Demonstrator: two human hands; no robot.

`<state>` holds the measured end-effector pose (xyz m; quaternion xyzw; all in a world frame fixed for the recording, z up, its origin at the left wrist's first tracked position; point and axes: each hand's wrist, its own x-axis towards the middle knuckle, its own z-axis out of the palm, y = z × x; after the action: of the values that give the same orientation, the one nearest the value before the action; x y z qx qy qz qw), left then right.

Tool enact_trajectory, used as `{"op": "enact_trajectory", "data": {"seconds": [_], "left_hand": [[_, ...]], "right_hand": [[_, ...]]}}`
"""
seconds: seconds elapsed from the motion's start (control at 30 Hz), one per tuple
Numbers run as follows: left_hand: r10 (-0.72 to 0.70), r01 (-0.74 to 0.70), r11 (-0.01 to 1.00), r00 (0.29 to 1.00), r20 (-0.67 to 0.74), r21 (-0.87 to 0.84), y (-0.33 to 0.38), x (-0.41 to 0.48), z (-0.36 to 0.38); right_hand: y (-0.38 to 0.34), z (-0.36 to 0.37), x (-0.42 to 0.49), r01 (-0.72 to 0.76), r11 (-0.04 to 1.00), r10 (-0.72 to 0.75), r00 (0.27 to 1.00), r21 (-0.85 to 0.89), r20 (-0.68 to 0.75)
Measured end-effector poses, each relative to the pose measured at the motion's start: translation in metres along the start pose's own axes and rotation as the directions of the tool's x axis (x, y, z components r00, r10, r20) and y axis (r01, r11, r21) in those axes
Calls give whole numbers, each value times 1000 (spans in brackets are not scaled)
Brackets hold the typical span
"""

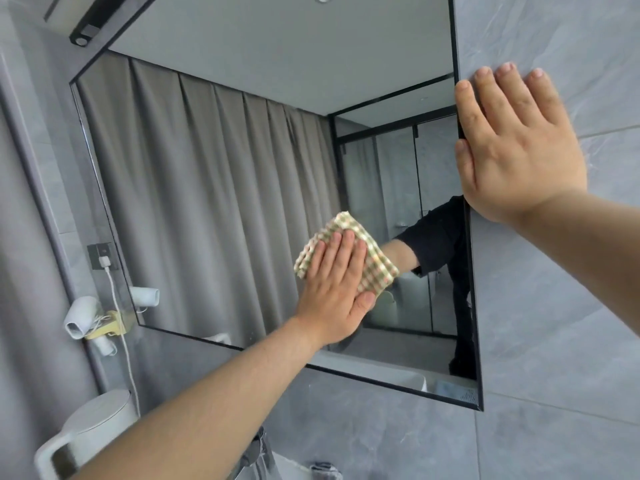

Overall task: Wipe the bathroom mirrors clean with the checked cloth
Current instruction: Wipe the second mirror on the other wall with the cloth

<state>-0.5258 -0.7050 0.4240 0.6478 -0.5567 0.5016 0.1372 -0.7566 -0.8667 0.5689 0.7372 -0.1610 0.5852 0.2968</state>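
Note:
A large black-framed bathroom mirror (214,188) fills the middle of the head view and reflects grey curtains and a shower cabin. My left hand (334,289) presses the folded green-and-cream checked cloth (375,268) flat against the glass in the lower right part of the mirror, fingers straight, thumb under the cloth's lower edge. My right hand (516,143) lies flat with spread fingers on the grey wall tile beside the mirror's right edge, its thumb side at the frame.
A white hair dryer (81,315) hangs on a holder at the left wall, with a white cable (119,327) plugged into a socket above it. A white kettle (86,434) stands at the lower left. A tap (258,452) shows below my forearm.

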Motion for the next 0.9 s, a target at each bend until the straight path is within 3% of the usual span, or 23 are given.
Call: {"op": "enact_trajectory", "data": {"seconds": [0.13,0.33,0.53,0.6,0.73,0.9], "left_hand": [[-155,155,985,988,7,-70,42,-47,26],[-277,282,955,959,57,-95,95,-103,55],[-321,329,935,944,74,-131,102,-124,68],[-431,439,879,898,82,-186,87,-126,70],[-796,775,521,593,125,-358,31,-121,66],[-981,824,-6,105,162,-567,-63,-108,60]], "right_hand": [[-8,0,-16,-43,998,43,999,41,3],[-21,10,-61,-60,995,59,998,77,3],[-21,11,-67,-44,996,43,999,74,17],[-20,10,-67,-45,996,44,999,72,15],[-22,12,-67,-45,997,46,999,62,-1],[-22,12,-67,-47,998,47,999,46,2]]}}
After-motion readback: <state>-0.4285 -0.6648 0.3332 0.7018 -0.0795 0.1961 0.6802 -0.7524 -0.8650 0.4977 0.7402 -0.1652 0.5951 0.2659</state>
